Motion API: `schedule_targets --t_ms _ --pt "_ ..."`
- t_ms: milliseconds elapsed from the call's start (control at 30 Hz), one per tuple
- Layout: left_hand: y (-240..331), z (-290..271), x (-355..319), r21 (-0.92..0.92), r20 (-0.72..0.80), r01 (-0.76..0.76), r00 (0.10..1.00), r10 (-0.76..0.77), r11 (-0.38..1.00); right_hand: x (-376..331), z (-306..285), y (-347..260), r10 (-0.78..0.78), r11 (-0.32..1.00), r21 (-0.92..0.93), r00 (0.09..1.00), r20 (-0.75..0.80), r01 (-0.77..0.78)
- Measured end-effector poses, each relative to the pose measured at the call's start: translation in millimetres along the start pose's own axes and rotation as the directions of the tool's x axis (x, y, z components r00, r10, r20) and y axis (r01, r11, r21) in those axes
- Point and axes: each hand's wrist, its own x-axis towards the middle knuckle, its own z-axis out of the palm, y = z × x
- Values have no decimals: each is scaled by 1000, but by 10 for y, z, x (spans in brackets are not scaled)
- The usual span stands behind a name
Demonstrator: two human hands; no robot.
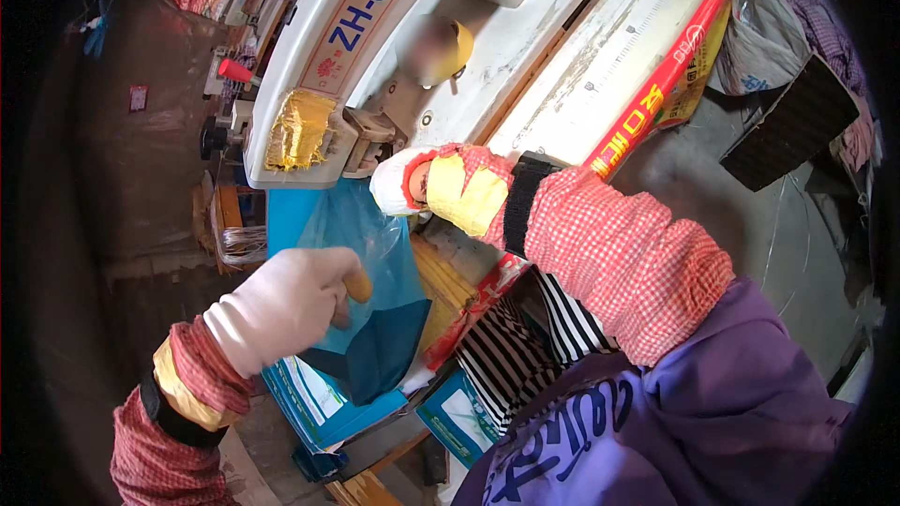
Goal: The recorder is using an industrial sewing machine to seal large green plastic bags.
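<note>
My left hand [291, 305], in a white glove with bare fingertips, is curled in front of a sheet of clear plastic [361, 225]. Its fingers are bent inward, and I cannot make out what is between them. My right hand [403, 183], also white-gloved, lies at the near end of a large off-white sewing-type machine [291, 122], just below a small metal part [370, 136]. Its fingers are mostly hidden behind the glove and wrist. Under the plastic stands a blue carton [291, 215], and dark blue material [375, 347] hangs at its near side.
A worn white worktop [600, 84] with ruler marks and a red edge strip runs to the right. Beyond it are a dark cardboard piece [792, 122] and a plastic sack [764, 37]. Striped cloth [511, 342] hangs close to my body. Wire strands [244, 242] lie left of the carton.
</note>
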Motion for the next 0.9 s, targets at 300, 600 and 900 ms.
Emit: schedule_targets --t_ms 300,600,900 --pt "-68 130 -431 -133 -38 143 988 -149 981 -38 27 -2 -102 989 -116 991 -85 92" --pt "-11 469 -618 396 74 155 977 -200 905 173 294 -42 205 973 137 969 -140 -186" --pt "375 1211 -376 608 472 -583 811 345 538 -292 65 -900 64 899 -389 937 -342 -203"
